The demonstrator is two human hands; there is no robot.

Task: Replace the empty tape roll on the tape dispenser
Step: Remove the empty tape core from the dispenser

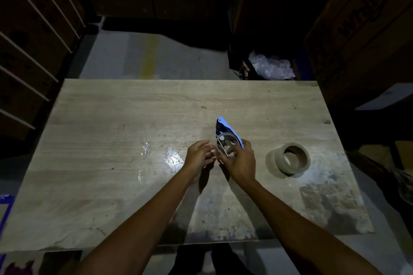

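Observation:
A blue tape dispenser (224,127) lies on the wooden table (111,140), its nose pointing away from me. The empty tape roll (226,143), a thin cardboard ring, sits at the dispenser's near end. My right hand (240,163) wraps around the dispenser's near end and that ring from the right. At the ring's left side my left hand (199,156) has its fingertips curled in; whether they grip the ring is unclear. A full tape roll (289,159) of brownish tape lies on the table to the right, clear of both hands.
Shiny scraps of clear tape (172,158) are stuck to the table left of my hands. Cardboard boxes (368,29) stand at the right and shelving (33,40) at the left. A bag of bubble wrap (271,67) lies on the floor beyond the table.

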